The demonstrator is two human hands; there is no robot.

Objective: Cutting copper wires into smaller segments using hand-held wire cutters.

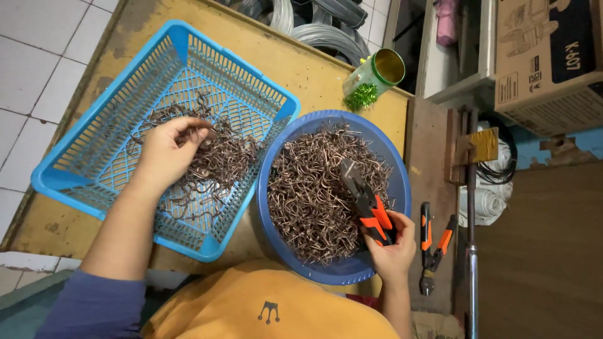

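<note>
While your left hand [171, 150] pinches a bent copper wire hook [205, 139] over the blue slotted basket [94, 135], your right hand [391, 248] grips orange-handled pliers [366, 202] above the round blue basin [402, 188]. Judging by the piles, the basket's layer is thin and the basin is heaped, so most pieces look still unhandled

Left hand [168, 154] fingers curled, pinching; right hand [391, 246] clenched, gripping.

A brown cardboard box [545, 56] – dark printed panel, white labels – top right.
</note>
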